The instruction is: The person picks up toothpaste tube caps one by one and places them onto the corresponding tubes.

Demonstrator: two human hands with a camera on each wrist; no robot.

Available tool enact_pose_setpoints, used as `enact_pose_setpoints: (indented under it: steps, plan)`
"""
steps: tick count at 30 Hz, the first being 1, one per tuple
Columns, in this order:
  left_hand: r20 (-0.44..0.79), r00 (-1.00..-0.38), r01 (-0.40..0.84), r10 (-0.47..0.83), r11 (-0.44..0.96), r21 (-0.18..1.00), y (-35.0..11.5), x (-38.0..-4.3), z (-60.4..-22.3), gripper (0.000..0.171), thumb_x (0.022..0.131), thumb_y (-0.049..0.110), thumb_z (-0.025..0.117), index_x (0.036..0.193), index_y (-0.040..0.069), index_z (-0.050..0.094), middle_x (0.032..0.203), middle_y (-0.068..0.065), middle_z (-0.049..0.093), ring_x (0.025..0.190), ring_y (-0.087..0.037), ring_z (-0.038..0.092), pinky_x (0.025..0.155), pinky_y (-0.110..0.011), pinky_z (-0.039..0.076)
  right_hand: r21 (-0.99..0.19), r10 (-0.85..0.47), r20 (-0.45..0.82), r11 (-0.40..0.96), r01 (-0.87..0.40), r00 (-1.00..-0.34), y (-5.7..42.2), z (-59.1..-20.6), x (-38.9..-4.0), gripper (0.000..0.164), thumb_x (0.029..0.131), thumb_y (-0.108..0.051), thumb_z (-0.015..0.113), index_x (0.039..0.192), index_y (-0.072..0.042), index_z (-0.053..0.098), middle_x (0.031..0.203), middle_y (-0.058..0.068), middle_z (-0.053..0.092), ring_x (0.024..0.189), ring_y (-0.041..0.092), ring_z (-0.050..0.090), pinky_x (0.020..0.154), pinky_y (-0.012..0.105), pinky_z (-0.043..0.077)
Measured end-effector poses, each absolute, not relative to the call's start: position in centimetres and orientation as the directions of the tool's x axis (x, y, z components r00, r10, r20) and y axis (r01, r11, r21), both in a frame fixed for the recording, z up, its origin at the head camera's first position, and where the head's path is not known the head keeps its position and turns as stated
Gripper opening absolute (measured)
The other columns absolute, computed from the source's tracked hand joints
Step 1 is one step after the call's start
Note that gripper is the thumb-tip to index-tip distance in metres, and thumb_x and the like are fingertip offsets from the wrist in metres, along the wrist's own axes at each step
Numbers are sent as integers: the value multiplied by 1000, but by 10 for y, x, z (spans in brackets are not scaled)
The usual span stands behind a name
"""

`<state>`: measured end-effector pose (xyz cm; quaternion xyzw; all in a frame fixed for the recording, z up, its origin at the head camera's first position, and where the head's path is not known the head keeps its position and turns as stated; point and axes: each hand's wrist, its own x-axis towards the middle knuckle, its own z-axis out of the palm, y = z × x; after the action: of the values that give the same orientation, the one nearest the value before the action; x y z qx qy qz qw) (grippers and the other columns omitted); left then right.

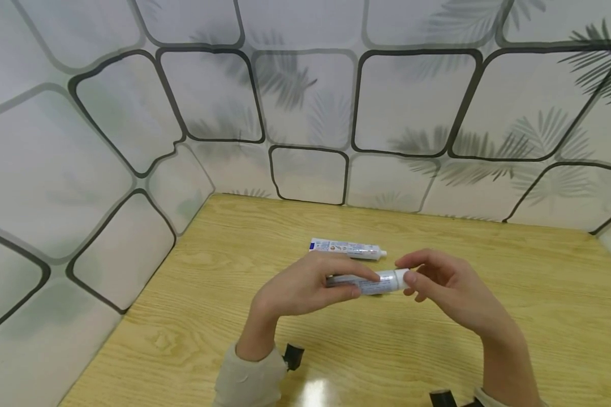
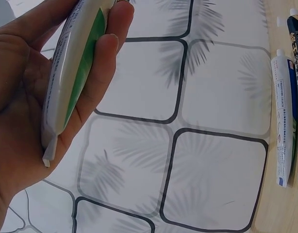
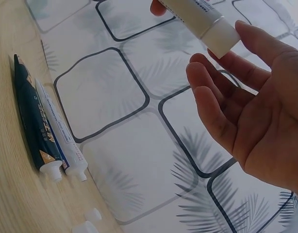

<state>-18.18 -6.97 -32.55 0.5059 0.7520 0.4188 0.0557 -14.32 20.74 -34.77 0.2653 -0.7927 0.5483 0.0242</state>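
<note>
White-and-green tube point(image 1: 375, 285) between two hands, left hand point(image 1: 302, 285) gripping its body, right hand point(image 1: 455, 291) pinching its white cap point(image 1: 401, 278)

a white tube point(image 1: 346, 249) lies alongside a dark tube point(image 3: 35, 116) on a yellowish wood-grain table point(image 1: 387, 356), with a pale, frond-patterned backdrop point(image 1: 308, 175) behind.

Table was yellowish wood-grain point(image 1: 183, 282), kinda shiny, with a glare patch on it. A white tube point(image 1: 346, 248) lay right alongside a dark one point(image 3: 35, 116), and two little white cap-looking bits point(image 3: 93, 215) sat off past their nozzle ends.
</note>
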Motion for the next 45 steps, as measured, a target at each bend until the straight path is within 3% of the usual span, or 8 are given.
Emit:
enact_pose_setpoints:
  steps: [6, 16, 23, 28, 34, 37, 41, 45]
  plan:
    - [333, -481, 711, 811, 138, 690, -70, -182, -325, 27, 96, 10, 65, 123, 11, 69, 113, 1, 68, 83, -4, 54, 71, -19, 47, -847, -361, 301, 323, -421, -882, 204, -345, -142, 13, 101, -3, 54, 103, -5, 67, 83, 4, 66, 72, 16, 64, 63, 31, 54]
    - [321, -447, 720, 835, 122, 684, -68, -183, -326, 28, 96, 9, 66, 123, 9, 69, 117, -1, 68, 85, -5, 54, 73, -19, 48, -818, -306, 176, 483, -312, -936, 198, -342, -141, 34, 107, -22, 48, 79, -12, 65, 76, 1, 60, 73, 19, 60, 64, 31, 54]
    - [316, -465, 704, 827, 130, 698, -70, -182, -326, 28, 96, 10, 65, 124, 10, 69, 113, 0, 68, 78, -5, 53, 67, -19, 46, -825, -291, 199, 466, -320, -936, 198, -338, -140, 44, 111, -23, 32, 104, -1, 70, 90, 5, 67, 78, 15, 63, 66, 31, 54]
    - [319, -464, 703, 826, 124, 701, -72, -181, -328, 27, 97, 9, 65, 123, 10, 69, 112, 0, 68, 82, -4, 54, 71, -20, 47, -811, -326, 293, 414, -414, -899, 200, -334, -130, 22, 103, -9, 53, 122, -9, 63, 104, 1, 66, 78, 15, 65, 65, 30, 54]
    - [322, -477, 699, 817, 131, 703, -73, -182, -326, 27, 96, 9, 65, 123, 12, 69, 112, 2, 67, 80, -6, 53, 69, -20, 47, -772, -375, 321, 429, -470, -870, 206, -328, -125, 51, 89, -4, 73, 134, -20, 54, 122, -7, 58, 82, 13, 66, 61, 30, 53]
    - [322, -478, 695, 817, 128, 708, -74, -182, -326, 27, 96, 10, 66, 123, 12, 69, 111, 1, 67, 79, -7, 53, 68, -20, 47, -773, -402, 328, 406, -488, -855, 207, -328, -124, 53, 86, -1, 75, 132, -18, 53, 112, -4, 62, 75, 14, 66, 56, 30, 52]
    - [329, -479, 686, 814, 113, 719, -75, -182, -327, 27, 95, 9, 66, 122, 11, 69, 111, -1, 67, 80, -8, 54, 68, -20, 48, -780, -432, 325, 380, -497, -841, 206, -330, -125, 44, 87, 0, 75, 124, -15, 57, 93, 1, 64, 70, 15, 65, 55, 30, 51]
    - [333, -478, 688, 813, 111, 717, -76, -183, -327, 27, 95, 8, 67, 122, 11, 70, 114, -2, 67, 83, -6, 55, 70, -20, 49, -777, -435, 312, 396, -490, -845, 204, -331, -127, 33, 90, -3, 72, 117, -16, 59, 92, 6, 65, 70, 14, 64, 57, 29, 51]
